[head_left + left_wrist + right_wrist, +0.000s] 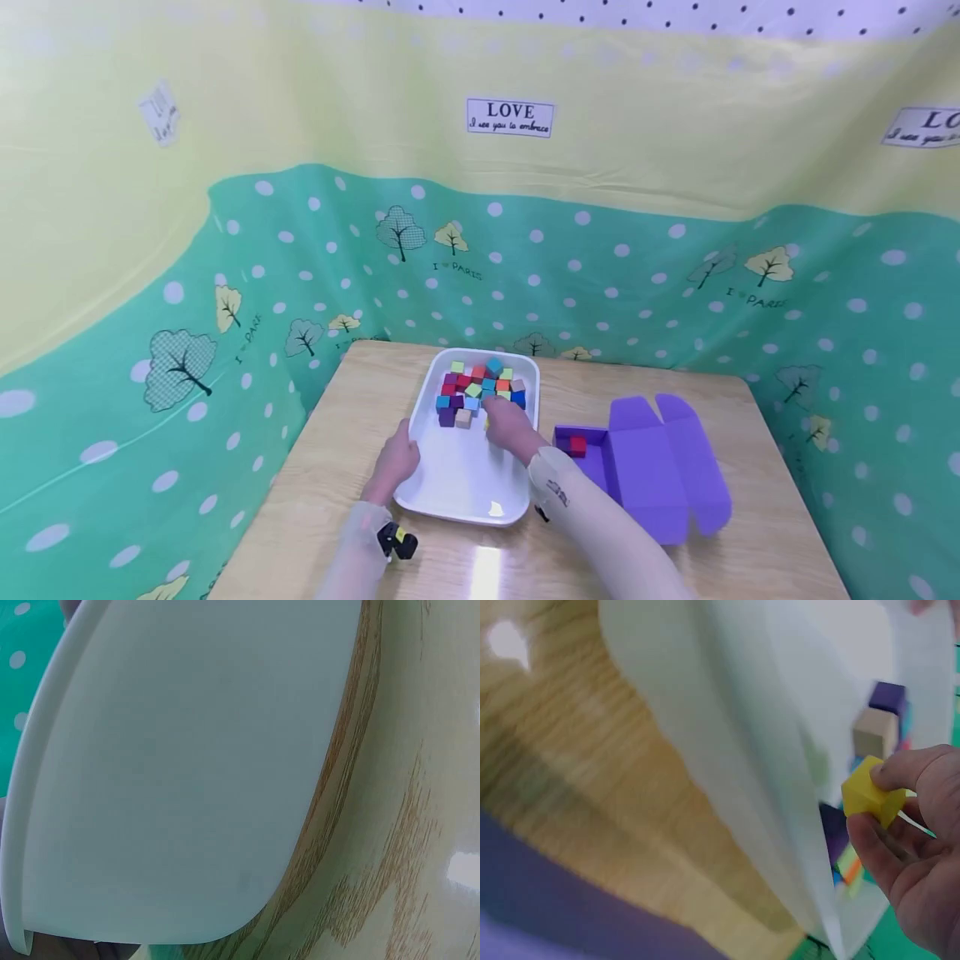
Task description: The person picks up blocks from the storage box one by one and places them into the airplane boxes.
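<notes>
Many coloured cubes [463,419] lie grouped in the far half of a white tray [465,483] on the table. Between thumb and fingers, my right hand [510,427] pinches a yellow cube [866,789] over the tray, seen plainly in the right wrist view. My left hand [397,460] is at the tray's left rim, its thumb up along the edge; the rim hides its other fingers. The left wrist view is filled mostly by the tray's outer wall [187,772].
Right of the tray stands an open purple box [648,471] with its lid folded out to the right. A red cube [577,447] lies inside it. A green and yellow patterned curtain [525,275] hangs behind and beside the wooden table [300,517].
</notes>
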